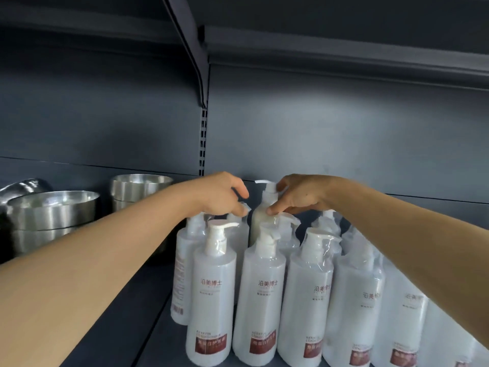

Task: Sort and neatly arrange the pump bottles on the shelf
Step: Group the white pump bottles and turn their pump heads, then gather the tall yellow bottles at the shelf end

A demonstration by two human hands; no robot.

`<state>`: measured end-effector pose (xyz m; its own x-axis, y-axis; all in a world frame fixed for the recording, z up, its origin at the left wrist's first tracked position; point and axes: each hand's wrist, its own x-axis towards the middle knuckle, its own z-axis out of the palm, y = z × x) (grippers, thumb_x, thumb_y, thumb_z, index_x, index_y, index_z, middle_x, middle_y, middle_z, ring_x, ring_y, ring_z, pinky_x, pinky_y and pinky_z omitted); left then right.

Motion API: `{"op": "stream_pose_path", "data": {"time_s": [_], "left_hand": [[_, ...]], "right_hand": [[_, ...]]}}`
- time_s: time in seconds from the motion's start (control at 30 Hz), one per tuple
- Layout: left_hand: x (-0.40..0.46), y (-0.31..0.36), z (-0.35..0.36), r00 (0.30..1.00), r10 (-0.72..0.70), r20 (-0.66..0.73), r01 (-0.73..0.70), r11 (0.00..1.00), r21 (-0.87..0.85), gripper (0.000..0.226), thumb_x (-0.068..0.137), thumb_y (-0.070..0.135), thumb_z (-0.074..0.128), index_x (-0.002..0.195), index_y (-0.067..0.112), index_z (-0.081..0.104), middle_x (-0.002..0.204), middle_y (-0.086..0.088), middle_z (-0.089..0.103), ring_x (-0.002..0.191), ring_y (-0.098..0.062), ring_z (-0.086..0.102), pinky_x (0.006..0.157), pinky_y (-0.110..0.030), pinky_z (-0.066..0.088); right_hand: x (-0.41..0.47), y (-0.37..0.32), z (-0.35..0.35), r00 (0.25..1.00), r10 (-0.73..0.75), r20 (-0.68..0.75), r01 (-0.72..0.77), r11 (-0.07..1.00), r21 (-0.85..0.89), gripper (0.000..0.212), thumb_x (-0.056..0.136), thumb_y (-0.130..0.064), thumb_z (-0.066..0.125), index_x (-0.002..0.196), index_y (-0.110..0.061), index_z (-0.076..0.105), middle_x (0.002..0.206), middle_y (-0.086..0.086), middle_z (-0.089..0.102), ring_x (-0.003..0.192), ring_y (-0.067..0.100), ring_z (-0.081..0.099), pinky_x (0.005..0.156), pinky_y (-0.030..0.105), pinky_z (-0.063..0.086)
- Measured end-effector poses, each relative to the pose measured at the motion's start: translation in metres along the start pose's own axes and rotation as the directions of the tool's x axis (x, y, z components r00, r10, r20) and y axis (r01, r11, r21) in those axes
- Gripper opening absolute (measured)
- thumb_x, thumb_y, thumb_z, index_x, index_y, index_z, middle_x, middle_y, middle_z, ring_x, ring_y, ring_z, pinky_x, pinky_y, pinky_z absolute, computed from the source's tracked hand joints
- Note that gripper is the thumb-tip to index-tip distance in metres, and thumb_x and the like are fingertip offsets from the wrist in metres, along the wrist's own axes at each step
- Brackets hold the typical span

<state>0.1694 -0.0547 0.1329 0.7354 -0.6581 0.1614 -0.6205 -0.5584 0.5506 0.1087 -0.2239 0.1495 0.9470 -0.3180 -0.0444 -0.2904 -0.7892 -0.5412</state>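
Several white pump bottles with red-brown labels stand in rows on a dark shelf (148, 327); the front row starts with a bottle (211, 295) at the left. Behind them a cream-filled bottle (260, 215) stands at the back. My right hand (299, 194) grips this bottle around its pump neck, thumb on its shoulder. My left hand (222, 194) is curled around the wrapped pump top of a back-row bottle (186, 250) at the left. Both forearms reach in over the front rows, and the right forearm hides part of the bottles at the right.
Stacked steel bowls (53, 215) and steel cups (137, 189) stand on the shelf at the left. A dark back panel with a slotted upright (203, 139) rises behind, and an upper shelf (344, 56) overhangs.
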Motion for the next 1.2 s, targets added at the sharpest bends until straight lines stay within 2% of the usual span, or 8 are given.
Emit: {"op": "stream_pose_path", "data": {"time_s": [0.17,0.37,0.5,0.6,0.7,0.83,1.0,1.2], "left_hand": [[0.012,-0.005,0.004,1.000,0.025,0.019,-0.027,0.989,0.142,0.026,0.080,0.013,0.070,0.104,0.022,0.066,0.104,-0.001,0.069,0.098,-0.023,0.064,0.079,-0.030,0.051],[0.019,-0.011,0.005,0.998,0.056,-0.005,-0.054,0.989,0.140,0.023,0.084,0.008,0.064,0.101,0.023,0.067,0.105,-0.002,0.068,0.093,-0.023,0.064,0.052,-0.019,0.041],[0.020,-0.012,0.006,0.998,0.058,-0.012,-0.056,0.989,0.135,0.024,0.084,0.006,0.063,0.100,0.023,0.067,0.106,-0.004,0.067,0.095,-0.026,0.065,0.071,-0.027,0.050],[0.021,-0.013,0.005,0.998,0.062,-0.006,-0.060,0.989,0.135,0.023,0.084,0.005,0.062,0.096,0.025,0.066,0.105,-0.005,0.068,0.095,-0.026,0.066,0.067,-0.026,0.051],[0.020,-0.013,0.004,0.998,0.064,0.002,-0.064,0.988,0.142,0.024,0.084,0.005,0.062,0.096,0.025,0.066,0.104,-0.004,0.068,0.095,-0.026,0.066,0.053,-0.021,0.045],[0.020,-0.012,0.004,0.998,0.061,0.019,-0.064,0.986,0.156,0.024,0.082,0.004,0.063,0.095,0.024,0.067,0.102,-0.004,0.070,0.095,-0.026,0.066,0.059,-0.022,0.046],[0.020,-0.009,0.003,0.998,0.041,0.051,-0.050,0.981,0.186,0.021,0.082,0.012,0.067,0.099,0.023,0.067,0.099,-0.003,0.070,0.077,-0.022,0.062,0.049,-0.021,0.041],[0.022,0.012,0.001,0.996,0.081,0.045,-0.088,0.979,0.185,0.032,0.083,0.023,0.069,0.114,0.023,0.061,0.115,0.000,0.064,0.103,-0.021,0.059,0.090,-0.029,0.048]], "right_hand": [[0.013,0.004,0.004,0.989,0.066,0.129,-0.071,0.997,0.034,0.022,0.079,-0.013,0.075,0.098,-0.010,0.063,0.091,0.001,0.065,0.085,0.013,0.062,0.070,0.019,0.052],[0.017,-0.001,0.015,0.991,0.068,0.115,-0.075,0.996,0.054,0.017,0.078,-0.011,0.076,0.077,-0.017,0.061,0.085,-0.003,0.064,0.086,0.015,0.061,0.078,0.025,0.052],[0.016,-0.002,0.016,0.994,0.075,0.078,-0.081,0.994,0.078,0.023,0.075,-0.009,0.079,0.076,-0.017,0.057,0.079,-0.004,0.061,0.071,0.010,0.060,0.066,0.022,0.053],[0.014,-0.002,0.018,0.997,0.070,0.022,-0.071,0.994,0.086,0.030,0.072,-0.008,0.080,0.083,-0.014,0.053,0.076,-0.002,0.058,0.065,0.009,0.057,0.056,0.021,0.051],[0.016,-0.002,0.016,0.997,0.077,-0.012,-0.075,0.990,0.119,0.031,0.071,-0.006,0.080,0.087,-0.010,0.054,0.082,0.005,0.063,0.074,0.020,0.063,0.074,0.032,0.057],[0.012,0.000,-0.006,0.987,0.085,-0.135,-0.045,0.961,0.273,0.030,0.073,-0.002,0.078,0.085,-0.010,0.052,0.092,0.012,0.069,0.091,0.026,0.067,0.086,0.039,0.055],[-0.005,0.003,-0.038,0.939,0.120,-0.322,0.025,0.910,0.414,0.045,0.070,-0.007,0.080,0.109,-0.003,0.056,0.095,0.015,0.072,0.089,0.025,0.070,0.077,0.038,0.059],[-0.042,0.014,-0.065,0.853,0.149,-0.500,0.144,0.855,0.499,0.038,0.076,-0.008,0.075,0.110,-0.002,0.059,0.095,0.013,0.072,0.088,0.023,0.070,0.068,0.032,0.057]]}}
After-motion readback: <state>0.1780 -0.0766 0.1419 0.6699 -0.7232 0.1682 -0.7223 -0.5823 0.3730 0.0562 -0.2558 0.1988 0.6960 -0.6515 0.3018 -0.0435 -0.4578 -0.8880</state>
